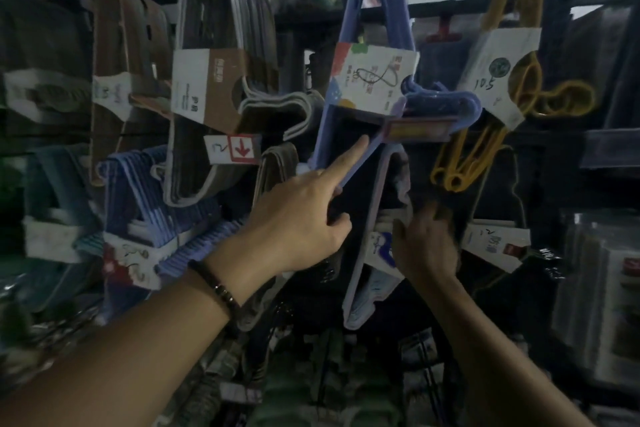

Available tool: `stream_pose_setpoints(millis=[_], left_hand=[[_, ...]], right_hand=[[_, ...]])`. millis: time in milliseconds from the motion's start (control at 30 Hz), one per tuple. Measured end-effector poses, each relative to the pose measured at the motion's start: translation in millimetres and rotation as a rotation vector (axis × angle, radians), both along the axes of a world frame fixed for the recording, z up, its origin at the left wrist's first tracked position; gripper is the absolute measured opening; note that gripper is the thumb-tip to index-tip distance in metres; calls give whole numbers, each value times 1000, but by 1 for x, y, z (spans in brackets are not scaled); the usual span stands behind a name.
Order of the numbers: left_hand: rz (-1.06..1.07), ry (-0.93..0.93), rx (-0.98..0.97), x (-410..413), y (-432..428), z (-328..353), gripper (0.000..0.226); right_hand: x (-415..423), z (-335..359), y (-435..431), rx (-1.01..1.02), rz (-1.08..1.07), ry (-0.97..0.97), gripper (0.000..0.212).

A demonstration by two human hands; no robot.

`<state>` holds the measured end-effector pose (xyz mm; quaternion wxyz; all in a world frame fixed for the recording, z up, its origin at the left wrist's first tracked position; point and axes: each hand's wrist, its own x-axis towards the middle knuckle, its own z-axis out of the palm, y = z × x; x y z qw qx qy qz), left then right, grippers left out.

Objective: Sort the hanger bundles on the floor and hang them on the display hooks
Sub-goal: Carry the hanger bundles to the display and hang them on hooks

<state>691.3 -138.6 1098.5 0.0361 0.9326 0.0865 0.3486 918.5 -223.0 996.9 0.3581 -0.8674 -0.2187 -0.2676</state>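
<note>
Crowded display; left hand [298, 218] touching blue hanger bundle [374, 45].

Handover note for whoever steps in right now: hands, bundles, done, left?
Left hand: index finger out, touching the blue hanger bundle hanging top centre; nothing gripped.
Right hand: blurred, at the pale bundle lower down; grip unclear.
Done: yellow bundle, grey bundle and brown bundle already hang on the display.
Left: settle the pale bundle. The floor is too dark to show what remains.
</note>
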Motion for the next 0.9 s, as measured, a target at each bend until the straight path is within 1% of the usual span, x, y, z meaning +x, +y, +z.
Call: stream_pose_setpoints(millis=[33, 67, 100, 133, 167, 233, 267, 333, 433, 500, 567, 633, 700, 733, 833, 900], left_hand=[[3, 8, -46, -8, 5, -10, 97], [1, 24, -106, -19, 10, -23, 91], [2, 48, -161, -31, 16, -38, 80], [16, 76, -195, -46, 22, -54, 66], [46, 117, -202, -64, 30, -72, 51], [136, 223, -188, -107, 45, -114, 33], [179, 283, -191, -132, 52, -137, 28], [263, 427, -271, -190, 65, -189, 21], [409, 656, -519, -296, 78, -271, 24], [508, 733, -626, -379, 74, -326, 27], [642, 754, -725, -463, 61, -375, 32], [765, 789, -823, -538, 40, -418, 31], [842, 810, -939, -599, 19, -460, 51], [867, 830, -1018, -627, 7, -478, 54], [1026, 765, -1229, -697, -33, -520, 31], [1075, 689, -1340, -733, -53, -548, 21]], right_hand=[[-18, -10, -4, 57, -4, -70, 55], [-37, -20, -8, 124, 40, -129, 49], [-58, -31, -11, 193, 133, -137, 42], [-81, -41, -13, 241, 265, -91, 33], [-102, -53, -13, 239, 386, -22, 27], [-146, -79, -7, 100, 544, 49, 19], [-167, -92, -1, 3, 620, 59, 15], [-213, -117, 18, -178, 793, 120, 11], [-294, -161, 58, -518, 1026, 288, 12], [-358, -201, 85, -745, 1152, 318, 16], [-424, -245, 106, -909, 1241, 264, 20], [-490, -292, 120, -1042, 1311, 188, 29], [-553, -338, 129, -1150, 1366, 167, 38], [-583, -360, 132, -1205, 1394, 175, 39], [-662, -418, 138, -1371, 1475, 259, 39], [-704, -450, 142, -1485, 1511, 312, 42]])
